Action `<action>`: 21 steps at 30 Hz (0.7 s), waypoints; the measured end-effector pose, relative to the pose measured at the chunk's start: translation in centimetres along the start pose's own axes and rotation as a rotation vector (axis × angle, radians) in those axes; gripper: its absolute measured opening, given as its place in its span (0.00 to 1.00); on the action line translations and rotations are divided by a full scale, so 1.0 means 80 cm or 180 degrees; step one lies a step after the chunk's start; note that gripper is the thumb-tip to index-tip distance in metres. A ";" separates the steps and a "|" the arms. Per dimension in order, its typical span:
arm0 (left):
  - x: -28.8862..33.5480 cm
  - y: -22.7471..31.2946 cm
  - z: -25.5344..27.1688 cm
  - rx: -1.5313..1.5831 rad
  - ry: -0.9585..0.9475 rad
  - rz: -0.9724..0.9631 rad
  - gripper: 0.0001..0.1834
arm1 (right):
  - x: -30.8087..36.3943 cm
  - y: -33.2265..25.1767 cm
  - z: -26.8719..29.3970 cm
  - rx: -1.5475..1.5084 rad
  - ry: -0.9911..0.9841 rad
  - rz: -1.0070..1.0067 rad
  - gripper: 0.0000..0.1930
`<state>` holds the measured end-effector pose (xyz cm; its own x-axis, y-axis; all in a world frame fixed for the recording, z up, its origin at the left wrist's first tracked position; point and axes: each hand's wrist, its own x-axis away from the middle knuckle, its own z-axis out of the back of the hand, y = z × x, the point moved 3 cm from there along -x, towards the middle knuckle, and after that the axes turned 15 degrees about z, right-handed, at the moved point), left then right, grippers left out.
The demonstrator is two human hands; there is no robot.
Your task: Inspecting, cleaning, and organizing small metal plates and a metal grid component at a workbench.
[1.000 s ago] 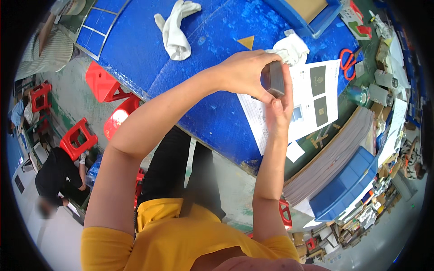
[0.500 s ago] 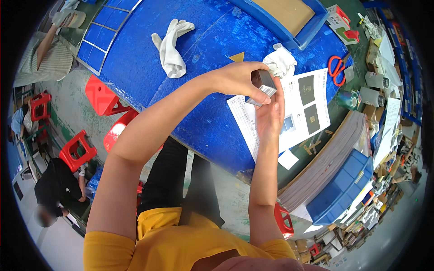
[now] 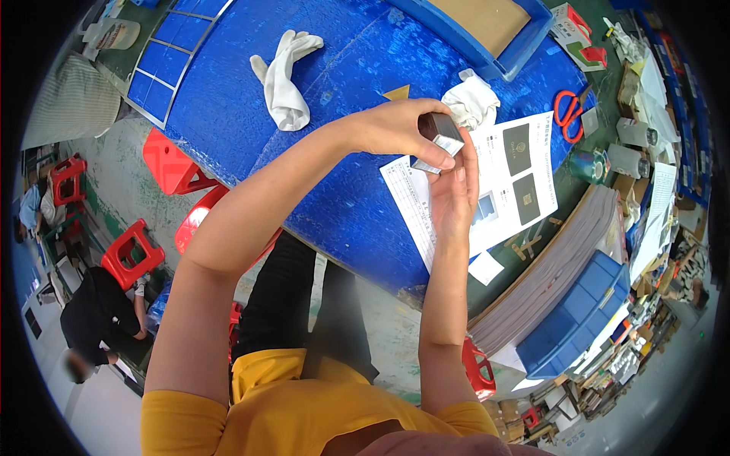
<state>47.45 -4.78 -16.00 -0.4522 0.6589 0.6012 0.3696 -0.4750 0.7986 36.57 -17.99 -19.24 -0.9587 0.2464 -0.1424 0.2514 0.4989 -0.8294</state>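
Over the blue table [image 3: 357,205], my left hand [image 3: 391,131] grips a small dark stack of cards [image 3: 444,129], thumb on the near side and fingers curled round the far side. Its top looks dark brown and its edge pale and layered. My right hand [image 3: 454,199] is held up against the stack's right side, palm toward me, its fingertips partly behind it. Beneath the hands lie printed sheets [image 3: 498,163] with pictures of dark rectangles. A crumpled white glove [image 3: 471,102] lies just beyond the stack, beside a small yellowish triangular piece [image 3: 397,93].
Another white glove [image 3: 285,87] lies left of my hands. A blue tray [image 3: 498,64] stands at the back, with red scissors [image 3: 566,118] to its right. A metal grid frame [image 3: 163,72] is far left. Piled sheets [image 3: 555,262] and a blue bin [image 3: 574,315] are at right.
My left hand and the stack have shifted very slightly up and left, and the stack's tilt has changed a little. Another person's arm at upper left has mostly gone from view.
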 end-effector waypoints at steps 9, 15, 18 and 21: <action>0.004 0.000 -0.010 -0.0138 0.0207 -0.0150 0.49 | 0.006 -0.007 -0.002 0.0183 0.0212 0.0082 0.33; 0.024 0.020 -0.050 -0.2194 0.1577 -0.0425 0.52 | 0.034 -0.043 0.018 0.1191 0.0749 0.0264 0.29; 0.023 0.023 -0.076 -0.2821 0.1784 -0.0425 0.49 | 0.046 -0.046 0.042 0.2134 0.0786 0.0401 0.24; 0.015 0.028 -0.100 -0.3421 0.1907 -0.0313 0.47 | 0.050 -0.047 0.043 0.2126 0.0822 0.0652 0.22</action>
<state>41.22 -9.73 -13.28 -0.8455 0.4822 0.2294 -0.4138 -0.8632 0.2891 31.31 -21.74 -18.55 -0.8187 0.5087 -0.2663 0.2083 -0.1690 -0.9633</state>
